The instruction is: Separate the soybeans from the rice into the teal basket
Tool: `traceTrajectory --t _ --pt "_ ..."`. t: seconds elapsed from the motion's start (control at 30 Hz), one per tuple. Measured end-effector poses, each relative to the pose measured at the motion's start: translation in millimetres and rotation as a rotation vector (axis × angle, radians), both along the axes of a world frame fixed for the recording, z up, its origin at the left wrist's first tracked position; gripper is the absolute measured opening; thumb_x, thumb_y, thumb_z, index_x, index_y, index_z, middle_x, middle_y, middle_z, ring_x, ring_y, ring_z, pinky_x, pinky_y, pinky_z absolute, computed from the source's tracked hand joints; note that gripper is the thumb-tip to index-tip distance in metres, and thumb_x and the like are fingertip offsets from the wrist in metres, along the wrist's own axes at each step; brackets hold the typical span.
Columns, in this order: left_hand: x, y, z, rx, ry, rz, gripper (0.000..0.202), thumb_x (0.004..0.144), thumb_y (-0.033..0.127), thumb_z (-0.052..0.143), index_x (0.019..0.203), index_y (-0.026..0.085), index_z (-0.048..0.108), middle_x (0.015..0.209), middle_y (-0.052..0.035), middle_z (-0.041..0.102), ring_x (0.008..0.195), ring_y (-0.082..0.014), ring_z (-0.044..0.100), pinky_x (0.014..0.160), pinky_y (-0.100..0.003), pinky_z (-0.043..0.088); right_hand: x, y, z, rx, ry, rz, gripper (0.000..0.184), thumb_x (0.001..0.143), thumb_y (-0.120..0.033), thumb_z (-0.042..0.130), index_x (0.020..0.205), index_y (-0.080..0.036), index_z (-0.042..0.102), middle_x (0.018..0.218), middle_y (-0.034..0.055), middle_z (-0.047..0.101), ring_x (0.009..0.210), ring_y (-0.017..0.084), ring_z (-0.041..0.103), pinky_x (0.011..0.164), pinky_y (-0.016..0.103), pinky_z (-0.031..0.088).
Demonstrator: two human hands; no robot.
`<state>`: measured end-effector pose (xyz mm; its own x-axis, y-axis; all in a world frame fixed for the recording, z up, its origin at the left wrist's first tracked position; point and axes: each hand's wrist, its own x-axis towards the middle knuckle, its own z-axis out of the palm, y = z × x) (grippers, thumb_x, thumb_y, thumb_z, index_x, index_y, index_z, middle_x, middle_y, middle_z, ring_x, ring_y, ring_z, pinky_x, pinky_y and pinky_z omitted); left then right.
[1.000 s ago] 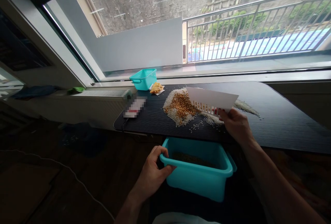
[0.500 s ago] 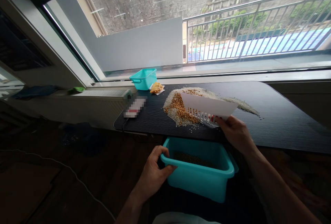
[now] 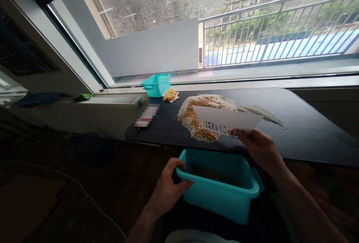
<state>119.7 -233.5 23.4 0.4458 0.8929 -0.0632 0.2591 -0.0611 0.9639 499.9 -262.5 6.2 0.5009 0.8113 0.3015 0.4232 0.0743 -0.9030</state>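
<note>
My right hand (image 3: 259,145) grips the lower right corner of a white card with slots cut along its lower edge (image 3: 227,117). That slotted edge reaches over a pile of pale rice-like grains mixed with round golden beans (image 3: 187,112) on the dark table. Below the table edge, my left hand (image 3: 169,187) is closed on the left rim of a turquoise plastic tub (image 3: 218,202). A layer of small dark grains (image 3: 211,174) covers the tub's bottom. The card hides part of the pile.
A smaller turquoise basket (image 3: 157,86) stands by the window, beside something yellow and crumpled on white paper (image 3: 170,95). A blurred-out flat item (image 3: 147,116) lies at the left of the black table (image 3: 308,131). A greenish streak of grains (image 3: 263,114) trails to the right.
The white card has shifted slightly right and toward me, and grains have spread nearer the table's front edge. The tub has moved a little right and down, with my left hand still on it.
</note>
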Motion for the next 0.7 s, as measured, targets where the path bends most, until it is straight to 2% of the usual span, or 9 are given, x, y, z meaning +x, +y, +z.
traceTrajectory --t 0.23,0.37,0.47,0.57,0.7 --pt "2.8 -2.2 4.6 -0.023 -0.016 0.014 0.033 0.083 0.045 0.096 0.099 0.028 0.073 0.104 -0.0003 0.07 0.101 -0.0295 0.07 0.093 -0.037 0.059 -2.8 14.3 1.6 0.057 0.04 0.04 0.045 0.099 -0.075 0.097 0.103 -0.03 0.1 0.106 0.0091 0.1 0.106 0.038 0.094 0.097 0.051 0.078" --pt "2.4 -2.3 3.4 -0.01 -0.016 0.008 0.033 0.084 0.045 0.097 0.099 0.027 0.073 0.104 -0.0006 0.07 0.102 -0.0297 0.07 0.095 -0.038 0.06 -7.0 11.1 -1.5 0.052 0.042 0.073 0.045 0.099 -0.077 0.097 0.1 -0.032 0.099 0.105 0.0089 0.099 0.107 0.038 0.095 0.103 0.053 0.079" --pt "0.9 -1.0 3.4 0.002 -0.003 -0.008 0.032 0.085 0.044 0.097 0.098 0.027 0.073 0.104 -0.0002 0.071 0.102 -0.0287 0.07 0.096 -0.037 0.059 -6.6 7.0 -5.0 0.038 0.038 0.037 0.046 0.097 -0.078 0.097 0.099 -0.032 0.099 0.103 0.0079 0.099 0.104 0.038 0.095 0.1 0.052 0.079" --pt "-0.1 0.0 4.4 0.01 0.007 -0.016 0.033 0.087 0.045 0.098 0.099 0.027 0.073 0.104 0.0003 0.071 0.101 -0.0281 0.069 0.096 -0.037 0.059 -0.8 4.4 -8.9 0.052 0.006 -0.064 0.046 0.096 -0.078 0.096 0.1 -0.032 0.098 0.104 0.0074 0.099 0.104 0.037 0.094 0.096 0.05 0.078" --pt "0.6 -0.4 5.7 0.013 0.004 -0.022 0.031 0.086 0.045 0.095 0.098 0.027 0.073 0.102 0.0004 0.068 0.1 -0.0276 0.067 0.097 -0.037 0.06 17.9 -6.9 -5.4 0.069 -0.095 -0.347 0.052 0.097 -0.081 0.091 0.097 -0.029 0.095 0.093 0.0096 0.096 0.09 0.036 0.092 0.079 0.046 0.074"
